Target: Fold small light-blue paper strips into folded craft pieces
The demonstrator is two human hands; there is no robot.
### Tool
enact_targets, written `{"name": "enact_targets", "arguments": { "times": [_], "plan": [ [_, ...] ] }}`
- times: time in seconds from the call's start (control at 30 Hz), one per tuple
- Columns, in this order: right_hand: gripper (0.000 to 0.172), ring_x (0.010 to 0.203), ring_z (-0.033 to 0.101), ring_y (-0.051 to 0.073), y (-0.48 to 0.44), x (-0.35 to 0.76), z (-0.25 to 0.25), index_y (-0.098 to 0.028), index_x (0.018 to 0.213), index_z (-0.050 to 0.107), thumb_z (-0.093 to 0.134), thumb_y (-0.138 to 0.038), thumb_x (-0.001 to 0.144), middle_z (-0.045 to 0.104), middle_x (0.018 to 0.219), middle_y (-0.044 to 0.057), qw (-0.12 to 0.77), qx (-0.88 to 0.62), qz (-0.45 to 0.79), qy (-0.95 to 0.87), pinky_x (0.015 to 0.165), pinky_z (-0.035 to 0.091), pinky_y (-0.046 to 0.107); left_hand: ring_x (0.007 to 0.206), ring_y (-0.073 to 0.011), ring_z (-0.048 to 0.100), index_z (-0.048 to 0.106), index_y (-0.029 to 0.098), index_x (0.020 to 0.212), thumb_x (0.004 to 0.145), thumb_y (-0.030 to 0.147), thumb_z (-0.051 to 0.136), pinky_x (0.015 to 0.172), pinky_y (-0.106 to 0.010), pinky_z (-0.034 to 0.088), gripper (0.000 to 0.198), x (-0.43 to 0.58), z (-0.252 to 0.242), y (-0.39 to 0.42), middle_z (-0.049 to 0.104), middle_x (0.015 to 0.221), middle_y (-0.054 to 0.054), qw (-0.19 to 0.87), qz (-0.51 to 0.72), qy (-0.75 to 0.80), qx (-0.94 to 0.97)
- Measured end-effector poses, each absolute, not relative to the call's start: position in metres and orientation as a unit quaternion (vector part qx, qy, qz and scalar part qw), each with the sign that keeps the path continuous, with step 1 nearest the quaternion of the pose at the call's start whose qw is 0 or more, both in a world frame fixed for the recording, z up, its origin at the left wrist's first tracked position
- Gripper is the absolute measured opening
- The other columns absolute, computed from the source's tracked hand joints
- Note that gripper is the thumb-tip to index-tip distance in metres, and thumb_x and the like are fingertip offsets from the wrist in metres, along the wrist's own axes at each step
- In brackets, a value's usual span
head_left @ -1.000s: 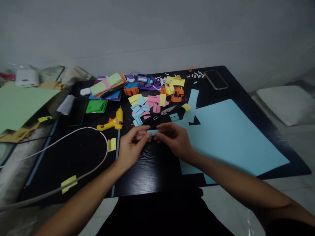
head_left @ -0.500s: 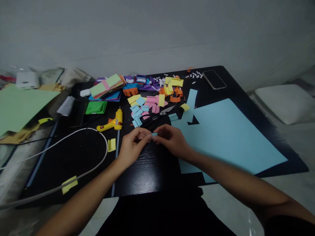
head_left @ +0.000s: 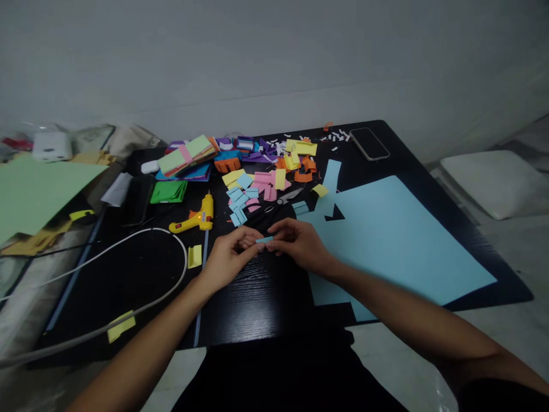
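A small light-blue paper piece [head_left: 264, 240] is pinched between the fingertips of both hands, above the black table [head_left: 253, 315]. My left hand [head_left: 231, 254] grips its left end with thumb and fingers closed. At its right end, my right hand [head_left: 300, 243] pinches it the same way. Just beyond the hands lie scissors [head_left: 288, 196] with dark handles, partly among the paper. Several folded light-blue paper pieces [head_left: 238, 205] are heaped behind my left hand. A large light-blue sheet [head_left: 394, 246] spreads under and beyond my right forearm.
A yellow glue gun [head_left: 195, 216] lies left of the hands, near a looping white cable [head_left: 184, 269]. Pink paper pieces [head_left: 266, 186], orange scraps [head_left: 303, 176] and a stack of coloured paper [head_left: 189, 155] are farther back. A phone [head_left: 369, 143] rests at the back right.
The light-blue paper piece has been tilted slightly, and more of its length shows between the fingertips. Both hands stay in nearly the same place. The whole view has shifted slightly.
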State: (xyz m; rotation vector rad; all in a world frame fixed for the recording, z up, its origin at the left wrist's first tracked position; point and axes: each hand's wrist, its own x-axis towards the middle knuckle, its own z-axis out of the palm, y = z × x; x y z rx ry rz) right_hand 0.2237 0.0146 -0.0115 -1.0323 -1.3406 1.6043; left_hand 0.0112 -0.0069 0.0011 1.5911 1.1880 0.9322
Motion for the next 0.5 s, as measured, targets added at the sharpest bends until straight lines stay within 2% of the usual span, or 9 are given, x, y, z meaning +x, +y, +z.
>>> {"name": "enact_targets", "arguments": {
  "times": [0.13,0.3,0.4,0.5],
  "plan": [
    [0.029,0.071,0.074,0.015,0.0143,0.2222,-0.0152,-0.018,0.100,0.074,0.087,-0.033,0.078,0.077,0.083,0.002,0.403,-0.400,0.612,-0.551,0.066,0.062,0.029,0.071,-0.0153,0.072,0.071,0.018,0.101,0.091,0.033,0.075,0.068,-0.026,0.058,0.018,0.0133,-0.0026,-0.0053,0.075,0.077,-0.003,0.465,0.395,0.474,0.635],
    [0.027,0.084,0.078,0.018,0.0128,0.2203,-0.0143,-0.019,0.105,0.075,0.080,-0.037,0.086,0.079,0.094,0.005,0.425,-0.373,0.620,-0.545,0.074,0.066,0.031,0.071,-0.0141,0.070,0.070,0.019,0.106,0.092,0.032,0.075,0.070,-0.026,0.058,0.021,0.0148,-0.0033,-0.0056,0.072,0.078,-0.001,0.429,0.426,0.479,0.636],
    [0.028,0.083,0.078,0.017,0.0124,0.2211,-0.0119,-0.020,0.104,0.077,0.083,-0.037,0.083,0.080,0.097,0.005,0.430,-0.374,0.609,-0.552,0.084,0.066,0.035,0.074,-0.0138,0.071,0.072,0.019,0.102,0.094,0.032,0.073,0.072,-0.025,0.059,0.015,0.0150,-0.0015,-0.0074,0.075,0.086,-0.002,0.389,0.422,0.475,0.667],
    [0.027,0.090,0.078,0.019,0.0123,0.2222,-0.0111,-0.021,0.102,0.079,0.087,-0.033,0.079,0.081,0.098,0.005,0.434,-0.387,0.595,-0.555,0.093,0.064,0.039,0.077,-0.0143,0.071,0.073,0.020,0.102,0.094,0.031,0.074,0.073,-0.026,0.060,0.014,0.0149,-0.0010,-0.0083,0.076,0.091,-0.004,0.360,0.421,0.470,0.687]
  ]
}}
